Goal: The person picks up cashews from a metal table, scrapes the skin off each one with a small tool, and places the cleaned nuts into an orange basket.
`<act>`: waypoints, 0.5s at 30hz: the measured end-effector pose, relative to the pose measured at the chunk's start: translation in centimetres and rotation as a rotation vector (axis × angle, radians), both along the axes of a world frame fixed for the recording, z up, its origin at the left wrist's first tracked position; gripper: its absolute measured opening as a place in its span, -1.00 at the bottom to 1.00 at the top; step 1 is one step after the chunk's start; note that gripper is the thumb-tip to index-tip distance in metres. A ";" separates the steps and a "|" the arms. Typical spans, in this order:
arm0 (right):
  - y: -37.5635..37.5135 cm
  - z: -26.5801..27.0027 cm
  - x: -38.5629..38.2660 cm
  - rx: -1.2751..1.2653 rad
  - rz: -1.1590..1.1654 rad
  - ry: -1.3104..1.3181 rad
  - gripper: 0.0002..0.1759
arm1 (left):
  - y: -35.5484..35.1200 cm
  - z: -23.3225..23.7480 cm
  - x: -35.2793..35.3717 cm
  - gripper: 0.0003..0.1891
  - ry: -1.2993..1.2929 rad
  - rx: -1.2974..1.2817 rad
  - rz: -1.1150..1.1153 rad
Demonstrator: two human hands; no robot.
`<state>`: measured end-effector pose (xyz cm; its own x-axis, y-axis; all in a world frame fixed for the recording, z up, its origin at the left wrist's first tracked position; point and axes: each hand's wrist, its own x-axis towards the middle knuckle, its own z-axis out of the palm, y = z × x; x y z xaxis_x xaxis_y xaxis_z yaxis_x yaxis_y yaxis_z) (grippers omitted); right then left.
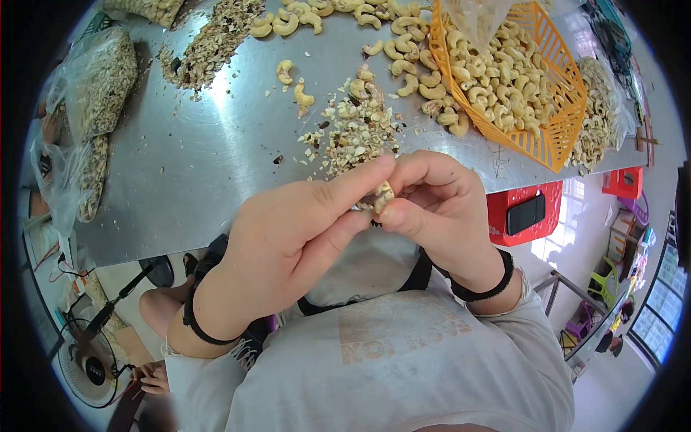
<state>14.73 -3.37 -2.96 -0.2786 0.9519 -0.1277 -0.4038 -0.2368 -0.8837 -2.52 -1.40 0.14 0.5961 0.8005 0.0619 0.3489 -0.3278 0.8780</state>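
Note:
Both hands meet over the near edge of a metal table (194, 165), pinching one pale cashew piece (382, 194) between thumbs and forefingers. My left hand (295, 223) comes in from the left, fingertips at the nut's left side. My right hand (439, 209) curls round its right side, thumb against it. Just beyond the fingers lies a pile of pale crumbs and dark skin bits (356, 137). Two loose cashews (286, 72) are left of the pile. An orange plastic basket (572, 108) full of cashews (497, 79) stands at the right.
Clear bags of nut fragments (108, 86) lie at the left, another bag of cashews (594, 108) at the right. More cashews (417, 43) and brown crumbs (216, 43) are at the back. A red stool (551, 209) holds a phone (526, 214); a fan (90, 367) stands lower left.

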 end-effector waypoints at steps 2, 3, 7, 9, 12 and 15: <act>0.0 0.0 0.0 0.015 0.004 -0.053 -0.84 | 0.2 -0.1 -0.3 -0.63 0.025 0.020 -0.011; 0.0 0.0 -0.1 0.019 -0.002 -0.050 -0.84 | 0.3 -0.1 -0.4 -0.63 0.050 0.040 -0.021; 0.2 -0.3 0.1 0.057 0.017 -0.096 -0.84 | 0.3 -0.2 -0.3 -0.62 0.036 0.051 -0.014; 0.2 -0.1 0.0 0.035 0.013 -0.070 -0.85 | 0.0 0.0 -0.1 -0.61 -0.034 -0.124 0.016; 0.3 0.1 -0.1 0.019 0.015 -0.045 -0.87 | -0.1 -0.2 -0.1 -0.60 -0.045 -0.161 0.009; 0.3 0.2 0.0 0.033 0.020 -0.058 -0.88 | -0.1 -0.2 -0.1 -0.61 -0.025 -0.189 0.018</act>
